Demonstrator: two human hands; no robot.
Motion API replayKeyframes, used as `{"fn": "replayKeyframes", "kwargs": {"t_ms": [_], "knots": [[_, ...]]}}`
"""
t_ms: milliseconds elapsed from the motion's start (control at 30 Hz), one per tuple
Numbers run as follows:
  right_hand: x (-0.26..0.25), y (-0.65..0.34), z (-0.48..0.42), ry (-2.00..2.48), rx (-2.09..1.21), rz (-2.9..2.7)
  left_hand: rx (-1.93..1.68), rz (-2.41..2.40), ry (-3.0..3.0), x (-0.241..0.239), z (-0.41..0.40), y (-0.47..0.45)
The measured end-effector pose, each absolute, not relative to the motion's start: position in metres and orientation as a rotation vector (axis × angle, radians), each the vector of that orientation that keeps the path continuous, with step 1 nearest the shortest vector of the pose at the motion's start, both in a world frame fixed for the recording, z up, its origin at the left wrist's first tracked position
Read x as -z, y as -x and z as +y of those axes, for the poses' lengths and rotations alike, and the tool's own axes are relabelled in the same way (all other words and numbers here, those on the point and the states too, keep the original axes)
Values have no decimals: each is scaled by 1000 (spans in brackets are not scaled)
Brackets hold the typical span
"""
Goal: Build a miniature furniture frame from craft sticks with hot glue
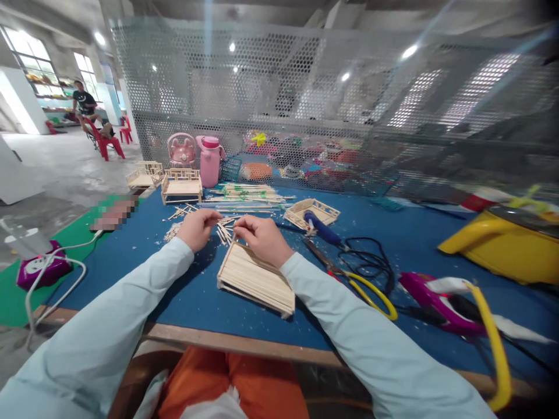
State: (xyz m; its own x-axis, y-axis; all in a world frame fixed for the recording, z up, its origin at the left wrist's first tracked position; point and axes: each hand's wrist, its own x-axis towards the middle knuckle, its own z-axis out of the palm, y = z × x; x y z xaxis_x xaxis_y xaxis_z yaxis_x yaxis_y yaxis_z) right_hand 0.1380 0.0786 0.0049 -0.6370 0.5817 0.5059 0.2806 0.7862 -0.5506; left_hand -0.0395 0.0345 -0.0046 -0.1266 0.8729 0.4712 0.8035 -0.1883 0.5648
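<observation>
Short sticks (225,228) are pinched by the left hand (197,228) and right hand (261,237), both curled closed, just above one slatted stick panel (257,279) on the blue mat (393,244). Three small stick frames (181,186) are counted beyond, two pink jugs (209,160) behind.

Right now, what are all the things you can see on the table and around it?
Stick panel: one, pale wood, table middle, under the right hand.
Loose sticks: many, pale, behind the hands.
Small wooden furniture models: three, pale, far left corner.
Wooden tray frame: one, pale, right of the sticks.
Bottle: one, pink, by the mesh.
Cutters: one, yellow handles, right of panel.
Table mat: one, blue.
Left hand: pinching sticks.
Right hand: on the panel's top edge.
</observation>
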Motion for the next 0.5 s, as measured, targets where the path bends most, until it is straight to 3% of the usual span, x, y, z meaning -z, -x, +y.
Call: {"fn": "replayKeyframes", "kwargs": {"t_ms": [500], "knots": [[-4, -142, 79, 687, -615, -2180, -1214, 1892, -1794, 12, 36, 38]]}}
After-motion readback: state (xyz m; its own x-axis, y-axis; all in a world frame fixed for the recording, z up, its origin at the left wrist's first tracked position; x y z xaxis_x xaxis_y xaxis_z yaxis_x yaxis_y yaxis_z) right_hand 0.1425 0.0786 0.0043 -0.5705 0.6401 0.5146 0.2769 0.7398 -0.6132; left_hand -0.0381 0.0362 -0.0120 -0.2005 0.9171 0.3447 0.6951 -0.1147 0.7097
